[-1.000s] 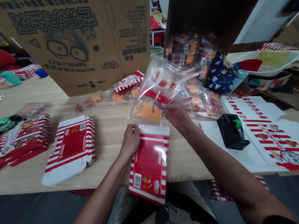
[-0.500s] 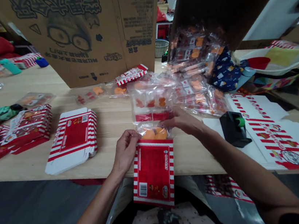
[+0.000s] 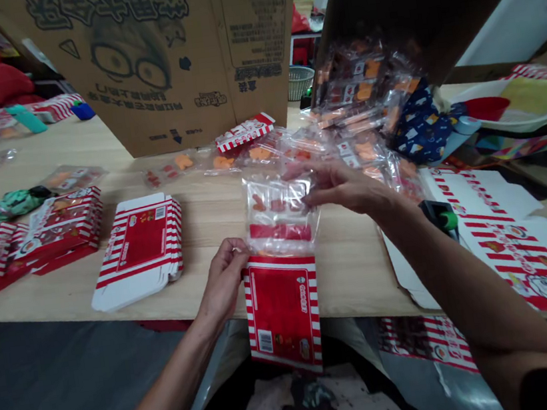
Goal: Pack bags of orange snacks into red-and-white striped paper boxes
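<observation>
A red-and-white striped cardboard box (image 3: 282, 311) extends over the table's front edge towards my lap, its barcode side up. My left hand (image 3: 226, 271) pinches its upper left corner. A clear plastic packet of small candy pieces (image 3: 276, 208) lies partly inside the box's far end, most of it sticking out. My right hand (image 3: 339, 186) grips the packet's upper right edge, with the thumb and fingers partly over the plastic. The orange pieces at the packet's near end are now mostly hidden by the box.
Flattened striped boxes (image 3: 137, 243) are stacked on the left, beside filled boxes (image 3: 62, 226). Clear packets (image 3: 354, 93) heap up at the back right. A large carton (image 3: 168, 57) stands behind. On the right are a tape dispenser (image 3: 439, 217) and printed card sheets (image 3: 515, 240).
The packet has slid nearer and deeper into the striped box, covering its orange pieces. My right hand has shifted up to the packet's far end; my left hand stays at the box corner.
</observation>
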Action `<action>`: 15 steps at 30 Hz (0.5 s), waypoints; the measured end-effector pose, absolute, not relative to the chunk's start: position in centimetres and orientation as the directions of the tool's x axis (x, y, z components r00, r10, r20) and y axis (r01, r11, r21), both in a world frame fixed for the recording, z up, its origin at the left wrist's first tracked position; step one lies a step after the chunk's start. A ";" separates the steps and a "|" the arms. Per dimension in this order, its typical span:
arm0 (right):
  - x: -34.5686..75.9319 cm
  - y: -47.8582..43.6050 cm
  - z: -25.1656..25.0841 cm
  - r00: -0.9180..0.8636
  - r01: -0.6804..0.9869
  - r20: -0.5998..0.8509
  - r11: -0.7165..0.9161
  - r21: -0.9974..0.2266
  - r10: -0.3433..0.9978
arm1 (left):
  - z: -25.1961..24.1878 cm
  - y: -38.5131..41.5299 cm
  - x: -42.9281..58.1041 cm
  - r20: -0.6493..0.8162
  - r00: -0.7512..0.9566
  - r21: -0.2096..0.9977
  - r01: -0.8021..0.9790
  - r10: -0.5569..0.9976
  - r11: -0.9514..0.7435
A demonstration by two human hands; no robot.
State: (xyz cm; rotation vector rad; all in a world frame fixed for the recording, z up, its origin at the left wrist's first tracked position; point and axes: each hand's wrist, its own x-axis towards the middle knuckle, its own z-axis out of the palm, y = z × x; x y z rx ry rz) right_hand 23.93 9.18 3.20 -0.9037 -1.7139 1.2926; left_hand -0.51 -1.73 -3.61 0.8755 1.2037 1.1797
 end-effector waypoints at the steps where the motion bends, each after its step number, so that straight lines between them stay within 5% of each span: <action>1: 23.9 8.8 2.7 -0.536 0.104 0.127 0.215 -0.971 0.834 | -3.8 -1.8 -0.6 -0.239 -0.061 0.948 -0.230 0.969 0.220; 6: 24.0 7.7 0.6 -0.787 0.114 0.018 0.174 -0.978 0.616 | -4.1 -2.1 -0.9 -0.273 -0.084 0.926 -0.292 0.958 0.238; 15: 23.5 7.6 -1.0 -0.848 0.336 0.032 0.582 -0.740 0.530 | -3.9 -2.7 -1.7 -0.150 0.001 0.984 -0.098 0.989 0.150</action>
